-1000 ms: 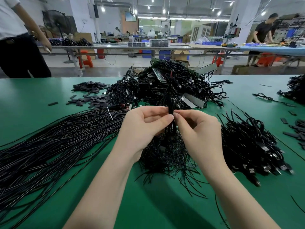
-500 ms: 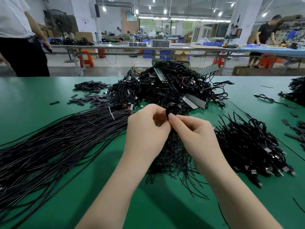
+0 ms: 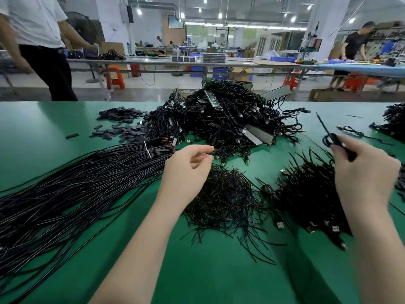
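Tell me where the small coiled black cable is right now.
Head view, far right: the coiled cable is held in the right hand, raised above the pile of USB cables.

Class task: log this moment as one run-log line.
right hand: grips coiled black cable, above cable pile | left hand: loosely curled, holds nothing, beside wire ties

left hand (image 3: 186,172): bare | right hand (image 3: 366,174): bare | forearms (image 3: 142,249): bare

Flat black pieces (image 3: 120,114) on green table (image 3: 43,132); orange stool (image 3: 115,77) behind.
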`<state>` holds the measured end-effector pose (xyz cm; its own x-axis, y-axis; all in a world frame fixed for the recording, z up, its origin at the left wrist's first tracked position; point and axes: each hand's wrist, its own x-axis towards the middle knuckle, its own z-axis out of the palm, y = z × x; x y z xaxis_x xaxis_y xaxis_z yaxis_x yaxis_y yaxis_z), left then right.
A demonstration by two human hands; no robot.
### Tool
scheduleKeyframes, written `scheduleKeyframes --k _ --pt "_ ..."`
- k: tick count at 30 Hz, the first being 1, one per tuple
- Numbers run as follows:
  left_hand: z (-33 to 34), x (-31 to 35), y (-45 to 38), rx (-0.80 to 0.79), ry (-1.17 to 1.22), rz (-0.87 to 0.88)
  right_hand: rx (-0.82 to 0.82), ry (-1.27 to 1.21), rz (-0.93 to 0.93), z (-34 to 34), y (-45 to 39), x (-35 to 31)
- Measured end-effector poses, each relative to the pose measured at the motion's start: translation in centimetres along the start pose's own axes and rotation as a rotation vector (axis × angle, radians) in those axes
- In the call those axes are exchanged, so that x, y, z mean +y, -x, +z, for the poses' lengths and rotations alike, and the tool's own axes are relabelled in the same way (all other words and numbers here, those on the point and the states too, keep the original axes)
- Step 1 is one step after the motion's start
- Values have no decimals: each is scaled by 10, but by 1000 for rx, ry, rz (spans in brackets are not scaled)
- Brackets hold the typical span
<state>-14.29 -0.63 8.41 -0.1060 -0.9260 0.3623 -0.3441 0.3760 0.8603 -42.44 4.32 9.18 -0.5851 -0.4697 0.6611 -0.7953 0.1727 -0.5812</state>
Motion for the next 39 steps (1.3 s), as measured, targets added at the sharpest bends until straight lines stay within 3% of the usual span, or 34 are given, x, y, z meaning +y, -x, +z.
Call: scheduleKeyframes --k 5,9,13,17,20,24,31,35,39 --pt "6 -5 1 -38 -45 -33 -192 320 146 14 3 35" --pt "3 -13 -1 -52 -151 -53 -333 276 235 15 0 36" --pt "-14 -40 -10 -39 -587 -143 -439 330 262 9 -4 36" --pt "-39 -82 -17 -168 -1168 -315 -485 371 289 5 -5 33" --pt "-69 -118 -16 -189 -1405 -333 -492 360 304 3 -5 31" --pt "-106 -152 -21 -132 -1336 -248 -513 330 316 3 -6 31" --pt "-120 -157 -22 -134 -1209 -89 -496 303 307 3 -4 31" --pt "-127 -157 -29 -11 -931 -195 -492 289 307 4 -5 33" --pt "-135 -158 -35 -88 -919 -256 -501 295 307 6 -5 33"
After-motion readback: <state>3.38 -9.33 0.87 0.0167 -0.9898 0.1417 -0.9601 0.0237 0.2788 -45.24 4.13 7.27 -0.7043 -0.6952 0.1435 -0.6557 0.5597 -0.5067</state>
